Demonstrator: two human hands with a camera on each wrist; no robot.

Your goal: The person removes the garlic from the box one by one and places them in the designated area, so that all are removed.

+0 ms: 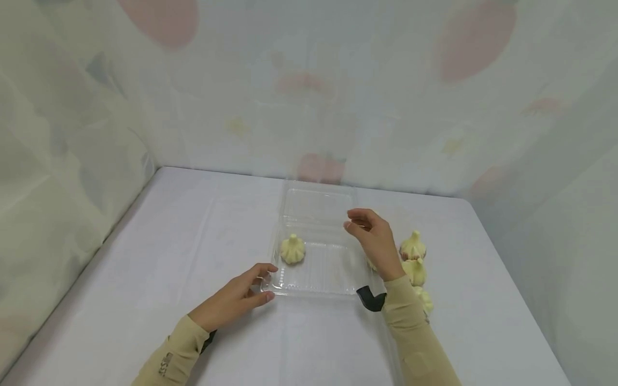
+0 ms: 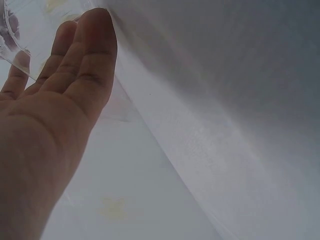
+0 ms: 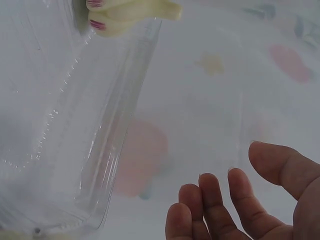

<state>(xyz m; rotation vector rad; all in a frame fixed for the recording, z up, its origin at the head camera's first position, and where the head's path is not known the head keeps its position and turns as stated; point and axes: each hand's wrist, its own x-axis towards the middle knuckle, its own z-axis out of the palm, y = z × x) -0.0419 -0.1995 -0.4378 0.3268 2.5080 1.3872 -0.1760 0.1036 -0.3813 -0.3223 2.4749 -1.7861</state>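
A clear plastic box (image 1: 318,292) lies on the table with its lid (image 1: 318,201) folded back. Inside, toward the left, sits a pale garlic bulb (image 1: 292,250), whose purple streaks show on the garlic bulb (image 3: 120,15) in the right wrist view. My left hand (image 1: 236,295) is at the box's front left corner, its fingers fairly straight along the rim. Over the right side of the box, my right hand (image 1: 374,241) hovers with fingers loosely bent and nothing between them. Another garlic bulb (image 1: 370,264) is mostly hidden behind that hand.
To the right of the box, a garlic bulb (image 1: 413,245), a second garlic bulb (image 1: 415,271) and a third garlic bulb (image 1: 425,300) stand in a row, partly behind the right sleeve (image 1: 410,321). Patterned cloth walls (image 1: 299,107) enclose the white table (image 1: 193,214).
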